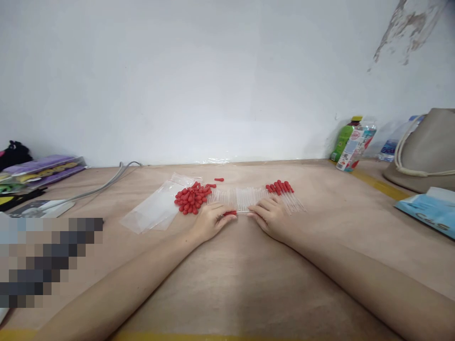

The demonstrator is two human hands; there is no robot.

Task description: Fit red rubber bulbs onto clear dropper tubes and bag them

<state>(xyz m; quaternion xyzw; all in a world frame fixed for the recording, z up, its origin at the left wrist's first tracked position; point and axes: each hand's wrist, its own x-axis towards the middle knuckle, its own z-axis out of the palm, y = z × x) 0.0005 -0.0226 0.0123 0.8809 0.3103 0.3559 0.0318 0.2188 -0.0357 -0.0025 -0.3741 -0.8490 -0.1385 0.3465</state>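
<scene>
My left hand (209, 220) pinches a red rubber bulb (229, 213) at the end of a clear dropper tube (242, 211). My right hand (270, 217) pinches the same tube from the other side. Both hands rest on the brown table (227, 279). Just beyond the fingers lies a row of bare clear tubes (241, 196). A heap of loose red bulbs (191, 197) sits to the left of it. Several finished droppers with red bulbs (284, 192) lie fanned out to the right.
Clear plastic bags (156, 208) lie left of the bulbs. A grey cable (99, 187) and stacked packets (39, 168) are at the far left. Bottles (350, 142), a beige bag (426, 149) and a blue pack (432, 210) stand at the right by the white wall.
</scene>
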